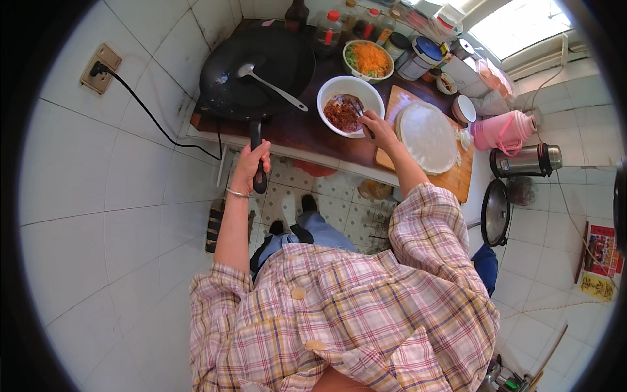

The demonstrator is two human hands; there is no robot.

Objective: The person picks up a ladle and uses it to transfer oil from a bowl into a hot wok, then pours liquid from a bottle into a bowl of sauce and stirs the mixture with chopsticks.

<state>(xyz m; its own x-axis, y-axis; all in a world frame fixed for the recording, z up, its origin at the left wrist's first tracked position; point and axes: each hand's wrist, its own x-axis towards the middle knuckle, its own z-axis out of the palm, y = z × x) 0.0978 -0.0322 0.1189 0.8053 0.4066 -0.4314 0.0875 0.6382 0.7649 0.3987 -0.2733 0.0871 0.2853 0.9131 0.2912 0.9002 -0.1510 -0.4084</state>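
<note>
My left hand (253, 161) grips the black handle (256, 134) of a large wok (274, 54), which sits at the counter's left end. A metal spoon (274, 87) rests in the wok, its handle pointing toward the right rim. With my right hand (378, 128) I hold what looks like a fork (359, 110), its tines in a reddish-brown minced mixture (341, 115). That mixture lies at the bottom of a white bowl (324, 93). Just right of this hand, a stack of round, pale dough wrappers (426, 137) lies on a wooden cutting board (463, 183).
Behind the white bowl stands a bowl of shredded orange and green vegetables (368, 60). Bottles (328, 32) and jars (421, 56) line the wall. A pink thermos (499, 131) and a steel flask (526, 160) are at right. A black power cord (147, 115) hangs at left.
</note>
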